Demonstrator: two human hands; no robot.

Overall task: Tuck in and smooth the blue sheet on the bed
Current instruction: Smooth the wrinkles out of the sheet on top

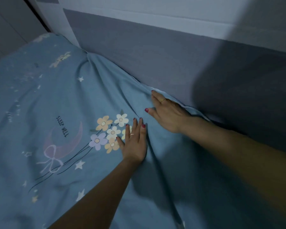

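While my left hand (134, 142) presses flat, fingers straight, my right hand (165, 111), flat, tucks the sheet (56, 96) edge at 2 o'clock; next, smooth the fold.

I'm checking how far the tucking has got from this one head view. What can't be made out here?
- Sheet edge by the wall: the right hand covers it, so how deep it is tucked is hidden.
- Right hand's outer fingers: behind the sheet fold.
- Far prints near the corner: blurred, dim.
- Bed's near side: cut off by the frame's bottom edge.
- Left hand: covers some flowers.
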